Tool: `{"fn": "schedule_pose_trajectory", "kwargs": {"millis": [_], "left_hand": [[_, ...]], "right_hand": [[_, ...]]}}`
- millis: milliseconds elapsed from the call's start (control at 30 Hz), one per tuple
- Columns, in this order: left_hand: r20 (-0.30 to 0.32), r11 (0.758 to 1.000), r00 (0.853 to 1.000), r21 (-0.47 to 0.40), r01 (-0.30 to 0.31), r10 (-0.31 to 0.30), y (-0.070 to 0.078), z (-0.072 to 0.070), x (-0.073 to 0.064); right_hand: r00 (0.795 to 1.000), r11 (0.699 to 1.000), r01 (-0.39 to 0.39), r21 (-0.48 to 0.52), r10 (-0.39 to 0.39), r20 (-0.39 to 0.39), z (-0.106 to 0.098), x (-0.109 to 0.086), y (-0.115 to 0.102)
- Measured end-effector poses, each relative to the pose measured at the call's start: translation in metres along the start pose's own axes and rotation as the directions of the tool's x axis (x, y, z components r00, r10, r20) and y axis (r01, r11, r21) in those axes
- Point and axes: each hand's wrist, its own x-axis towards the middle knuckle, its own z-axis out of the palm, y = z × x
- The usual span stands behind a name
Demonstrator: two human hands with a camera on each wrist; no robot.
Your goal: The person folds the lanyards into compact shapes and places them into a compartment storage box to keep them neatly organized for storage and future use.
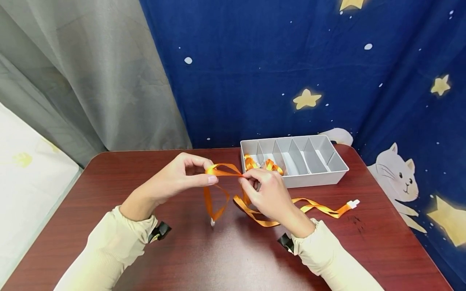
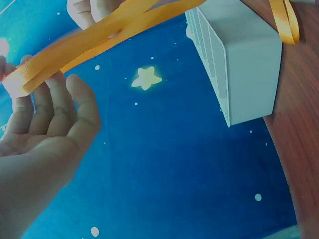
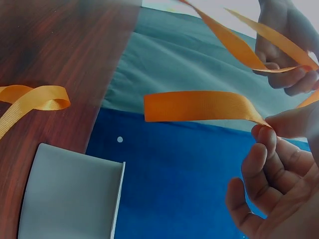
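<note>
Between my hands is an orange lanyard (image 1: 208,202), held up above the table, with a small pale fitting at the bottom of its hanging loop. My left hand (image 1: 178,176) pinches the folded strap between thumb and fingers. On the other side, my right hand (image 1: 269,196) pinches the strap between thumb and index finger. A flat cut end of ribbon (image 3: 194,105) sticks out past the right fingers in the right wrist view. Another orange lanyard (image 1: 316,205) lies loosely looped on the table beneath and beyond the right hand, its white clip (image 1: 353,204) toward the right.
A grey divided box (image 1: 316,180) stands at the table's back right. Bundled orange lanyards (image 1: 273,166) lie in its two left compartments. Behind the dark red wooden table (image 1: 174,250) hang a grey curtain (image 1: 109,81) and a blue star-patterned curtain (image 1: 247,89).
</note>
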Motion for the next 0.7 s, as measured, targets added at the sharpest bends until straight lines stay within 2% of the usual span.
{"fn": "schedule_pose_trajectory", "kwargs": {"millis": [167,333,533,700], "left_hand": [[0.033,0.998,0.999,-0.054,-0.038,0.040,0.000,0.000,0.000],[0.058,0.995,0.996,-0.065,-0.070,0.074,0.003,0.001,0.000],[-0.009,0.997,0.997,-0.005,-0.072,0.072,0.005,0.002,0.001],[-0.025,0.993,0.992,-0.019,-0.121,0.120,0.007,0.005,0.001]], "right_hand": [[1.000,1.000,-0.013,0.003,0.013,0.008,0.001,0.000,0.002],[1.000,1.000,0.007,0.010,-0.007,0.013,0.003,-0.001,0.005],[0.999,0.999,0.013,0.033,-0.014,0.037,0.007,-0.002,0.007],[0.998,0.999,0.000,0.054,-0.003,0.068,0.011,-0.004,0.007]]}}
